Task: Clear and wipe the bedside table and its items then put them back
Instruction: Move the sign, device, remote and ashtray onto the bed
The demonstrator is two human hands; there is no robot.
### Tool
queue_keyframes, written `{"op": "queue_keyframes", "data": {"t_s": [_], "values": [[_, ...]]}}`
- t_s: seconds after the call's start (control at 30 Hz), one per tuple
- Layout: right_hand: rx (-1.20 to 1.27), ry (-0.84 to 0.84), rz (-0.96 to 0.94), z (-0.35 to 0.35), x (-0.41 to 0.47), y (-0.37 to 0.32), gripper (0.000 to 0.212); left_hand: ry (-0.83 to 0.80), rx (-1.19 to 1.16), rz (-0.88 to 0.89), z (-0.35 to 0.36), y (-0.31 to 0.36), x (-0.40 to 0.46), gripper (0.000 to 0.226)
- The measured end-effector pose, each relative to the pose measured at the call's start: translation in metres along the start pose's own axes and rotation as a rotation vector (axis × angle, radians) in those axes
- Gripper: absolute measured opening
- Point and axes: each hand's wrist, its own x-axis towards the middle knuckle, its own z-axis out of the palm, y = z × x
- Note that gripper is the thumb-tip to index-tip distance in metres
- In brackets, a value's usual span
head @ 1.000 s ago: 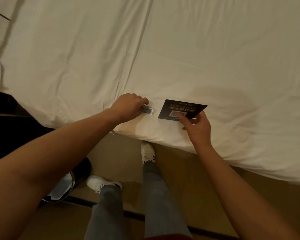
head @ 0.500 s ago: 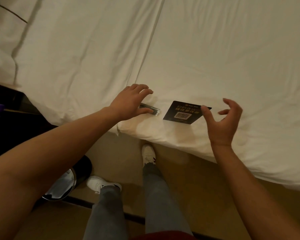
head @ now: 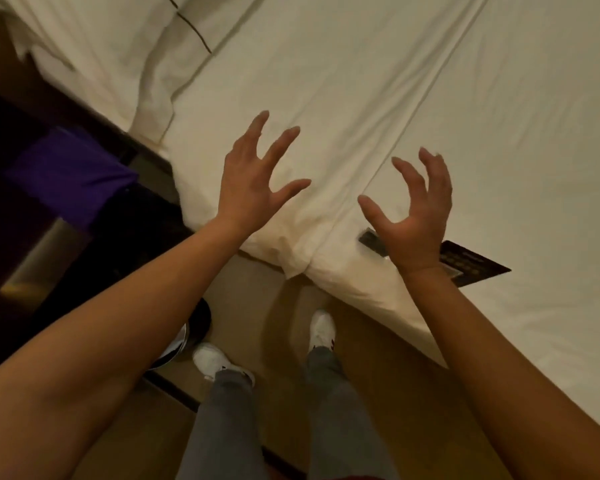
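Tan flooring (head: 378, 368) lies under our white shoes. Above the bed (head: 430, 98) edge, our left hand (head: 248, 188) and right hand (head: 418, 223) hover, fingers spread, holding nothing; a dark card (head: 471, 266) and small clear item (head: 371, 241) lie beneath the right.

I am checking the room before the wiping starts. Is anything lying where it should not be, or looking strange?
Yes. A dark rectangular card and a small dark flat object lie on the white bed sheet near its edge, not on a table. Both hands are open and empty.
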Motion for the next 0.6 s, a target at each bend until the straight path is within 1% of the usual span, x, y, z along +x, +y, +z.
{"op": "queue_keyframes", "data": {"t_s": [0.13,0.27,0.37,0.5,0.6], "values": [[0.048,-0.069,-0.128,0.06,0.014,-0.08,0.072,0.096,0.121,-0.106,-0.052,-0.072,-0.028,0.073],[0.095,-0.15,-0.198,0.125,0.02,-0.162,0.074,0.167,0.176,-0.251,-0.118,-0.165,-0.066,0.07],[0.123,-0.208,-0.252,0.171,0.019,-0.223,0.075,0.185,0.206,-0.353,-0.165,-0.229,-0.098,0.07],[0.142,-0.268,-0.3,0.219,0.013,-0.299,0.076,0.211,0.229,-0.465,-0.22,-0.296,-0.134,0.071],[0.186,-0.313,-0.317,0.248,0.01,-0.348,0.077,0.214,0.323,-0.523,-0.254,-0.341,-0.153,0.068]]}}
